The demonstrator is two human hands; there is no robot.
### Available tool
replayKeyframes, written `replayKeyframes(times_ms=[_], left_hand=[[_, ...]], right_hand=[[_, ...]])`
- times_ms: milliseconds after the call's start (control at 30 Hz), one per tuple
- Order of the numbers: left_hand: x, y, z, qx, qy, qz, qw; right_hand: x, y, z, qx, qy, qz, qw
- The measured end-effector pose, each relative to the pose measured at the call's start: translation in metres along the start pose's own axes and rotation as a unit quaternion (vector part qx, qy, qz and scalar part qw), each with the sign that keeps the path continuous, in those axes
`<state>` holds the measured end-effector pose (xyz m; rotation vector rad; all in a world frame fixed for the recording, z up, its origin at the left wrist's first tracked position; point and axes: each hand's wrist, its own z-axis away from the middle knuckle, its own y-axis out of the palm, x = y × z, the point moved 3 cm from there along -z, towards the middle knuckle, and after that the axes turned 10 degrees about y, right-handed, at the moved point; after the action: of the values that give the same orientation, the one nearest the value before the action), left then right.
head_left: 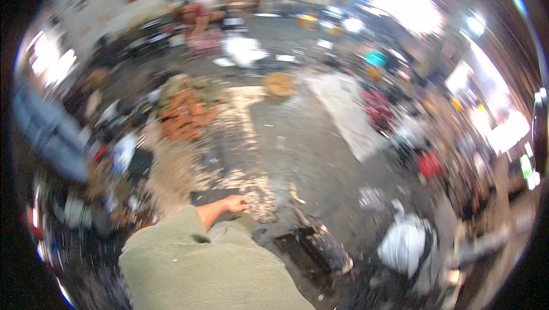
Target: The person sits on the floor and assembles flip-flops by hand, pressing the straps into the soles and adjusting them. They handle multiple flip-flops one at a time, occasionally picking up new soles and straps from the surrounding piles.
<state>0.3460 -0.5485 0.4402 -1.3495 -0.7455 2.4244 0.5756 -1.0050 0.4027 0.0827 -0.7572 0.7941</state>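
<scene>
Head view, badly blurred: one hand (234, 202) reaches out from an olive sleeve (189, 236) over a patch of pale rubble (251, 187) on the grey floor (297, 138). Its fingers look curled, but whether they grip anything I cannot tell. A pile of red bricks (186, 117) lies well beyond it.

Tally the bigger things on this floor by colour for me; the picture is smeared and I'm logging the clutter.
Only what the blur lets me tell:
Reddish-brown brick pile: 1
White bag: 1
White heap: 1
Tan round basket: 1
Pale mat: 1
Red thing: 1
Total: 6
One hand shows, holding nothing I can make out.
</scene>
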Motion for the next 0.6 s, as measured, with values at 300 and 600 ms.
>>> replayKeyframes(times_ms=[300, 600], left_hand=[[0.085, 0.053, 0.243, -0.314, -0.358, 0.247, 0.844], [0.174, 0.299, 0.311, -0.472, -0.343, 0.209, 0.784]], right_hand=[[0.122, 0.087, -0.091, 0.203, -0.045, 0.228, 0.951], [0.201, 0.291, -0.082, 0.367, -0.095, 0.44, 0.814]])
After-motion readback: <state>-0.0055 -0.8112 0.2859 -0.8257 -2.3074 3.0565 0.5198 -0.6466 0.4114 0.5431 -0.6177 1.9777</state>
